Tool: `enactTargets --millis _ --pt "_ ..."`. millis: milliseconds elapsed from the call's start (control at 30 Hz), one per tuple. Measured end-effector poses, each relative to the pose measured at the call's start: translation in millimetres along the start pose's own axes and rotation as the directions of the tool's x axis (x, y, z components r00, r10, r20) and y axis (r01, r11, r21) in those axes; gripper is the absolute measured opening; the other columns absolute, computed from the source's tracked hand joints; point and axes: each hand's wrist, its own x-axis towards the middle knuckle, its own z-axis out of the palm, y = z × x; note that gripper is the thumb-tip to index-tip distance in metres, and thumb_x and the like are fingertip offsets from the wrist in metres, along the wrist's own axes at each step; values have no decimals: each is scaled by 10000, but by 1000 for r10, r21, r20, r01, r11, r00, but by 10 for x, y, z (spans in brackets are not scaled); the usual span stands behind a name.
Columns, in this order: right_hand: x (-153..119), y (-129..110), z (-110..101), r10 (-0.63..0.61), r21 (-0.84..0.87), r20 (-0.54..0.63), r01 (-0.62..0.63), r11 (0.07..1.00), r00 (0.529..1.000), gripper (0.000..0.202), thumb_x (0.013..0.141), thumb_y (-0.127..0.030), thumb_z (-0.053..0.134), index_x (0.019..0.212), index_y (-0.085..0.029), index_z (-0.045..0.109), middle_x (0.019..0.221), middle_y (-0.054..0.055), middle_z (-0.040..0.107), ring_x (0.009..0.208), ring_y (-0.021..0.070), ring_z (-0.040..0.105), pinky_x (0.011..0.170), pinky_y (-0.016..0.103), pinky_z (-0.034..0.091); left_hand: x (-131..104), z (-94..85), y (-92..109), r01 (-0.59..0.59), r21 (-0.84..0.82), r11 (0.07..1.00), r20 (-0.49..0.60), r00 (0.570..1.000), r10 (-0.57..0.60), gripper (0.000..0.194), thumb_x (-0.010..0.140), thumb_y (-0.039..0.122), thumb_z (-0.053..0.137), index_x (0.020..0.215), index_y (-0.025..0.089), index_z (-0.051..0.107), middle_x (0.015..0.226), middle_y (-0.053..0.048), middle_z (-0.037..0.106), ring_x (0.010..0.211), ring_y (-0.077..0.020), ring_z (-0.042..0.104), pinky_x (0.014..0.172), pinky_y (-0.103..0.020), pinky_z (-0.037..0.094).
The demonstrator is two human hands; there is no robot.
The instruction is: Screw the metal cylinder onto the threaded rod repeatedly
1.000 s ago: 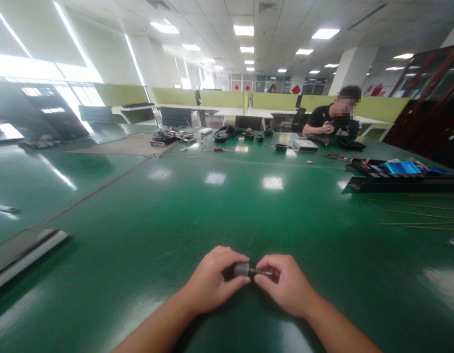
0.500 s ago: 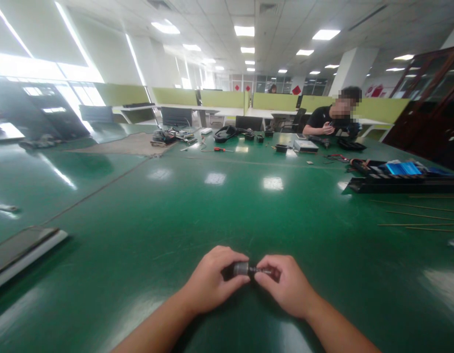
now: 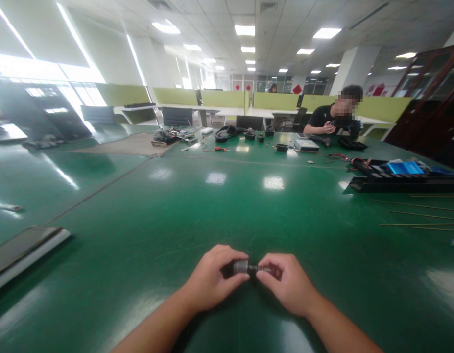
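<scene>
Just above the green table, near its front edge, is a small grey cylinder with a thin dark shaft [image 3: 240, 266], possibly a motor part; its exact kind is unclear. The thumb and fingers of my left hand [image 3: 216, 278] are closed around the cylinder end. At the shaft's right end, my right hand [image 3: 290, 284] pinches with thumb and fingertips, which hide the tip. A short stretch of shaft shows between the two hands.
A flat panel with a pale edge [image 3: 28, 255] lies at left. At right are a black tray [image 3: 403, 185] and several thin rods [image 3: 421, 215]. Farther back sit a red-handled screwdriver [image 3: 221, 149], a pile of electronic parts [image 3: 173, 136] and a seated person [image 3: 322, 120].
My right hand has shifted very slightly right, and a little more of the shaft shows between the hands. My left hand stays nearly in place.
</scene>
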Motion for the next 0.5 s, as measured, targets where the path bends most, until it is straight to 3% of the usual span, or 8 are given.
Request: enactTargets --millis 500 --pt "-3 28 4 32 59 6 -32 998 999 127 827 -253 654 773 -147 699 613 -11 581 549 121 488 527 227 336 -12 -10 -4 -14 -40 999 -90 996 10 217 835 313 733 1033 230 704 905 -26 715 842 -190 637 793 -320 476"
